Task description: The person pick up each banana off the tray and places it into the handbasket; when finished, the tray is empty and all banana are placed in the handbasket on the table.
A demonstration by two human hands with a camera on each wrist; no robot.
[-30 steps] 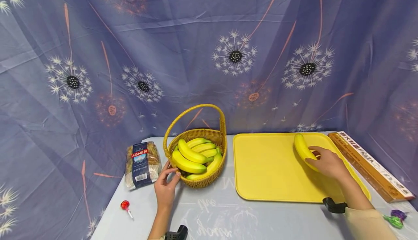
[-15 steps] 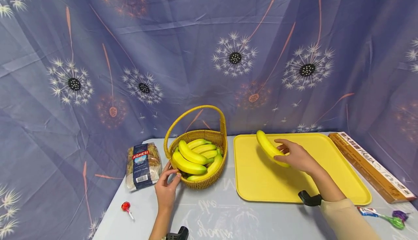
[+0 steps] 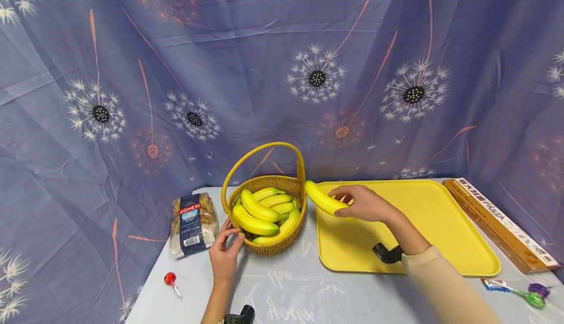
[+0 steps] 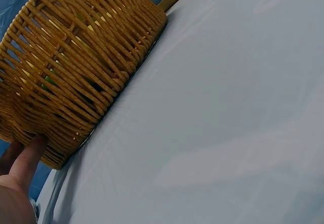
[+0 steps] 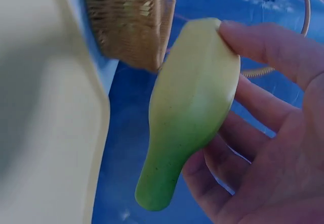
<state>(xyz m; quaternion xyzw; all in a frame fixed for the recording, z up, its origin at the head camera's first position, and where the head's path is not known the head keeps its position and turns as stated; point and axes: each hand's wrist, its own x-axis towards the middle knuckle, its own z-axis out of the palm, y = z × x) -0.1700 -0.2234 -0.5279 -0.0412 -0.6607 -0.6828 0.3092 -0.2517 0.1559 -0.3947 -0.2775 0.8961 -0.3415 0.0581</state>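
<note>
My right hand (image 3: 363, 203) holds a yellow banana (image 3: 323, 199) between thumb and fingers, above the left part of the yellow tray (image 3: 440, 236). In the right wrist view the banana's green stem end (image 5: 159, 183) points down. The banana's far tip is close to the rim of the wicker basket (image 3: 270, 249), which has a tall handle. Several bananas (image 3: 260, 211) lie heaped inside it. At the basket's front left, my left hand (image 3: 224, 257) grips the rim with thumb and fingers. The left wrist view shows fingers (image 4: 30, 158) against the woven wall (image 4: 76, 62).
A bag of Agnesi pasta (image 3: 192, 223) stands left of the basket. A red lollipop (image 3: 170, 279) lies in front of it. Along the tray's right side is a long pasta box (image 3: 502, 226). Green and purple lollipops (image 3: 535, 297) lie near the right front. A patterned curtain (image 3: 273, 69) hangs behind.
My right hand has carried the banana leftward, from above the tray's right part to its left edge beside the basket. My left hand has stayed at the basket rim.
</note>
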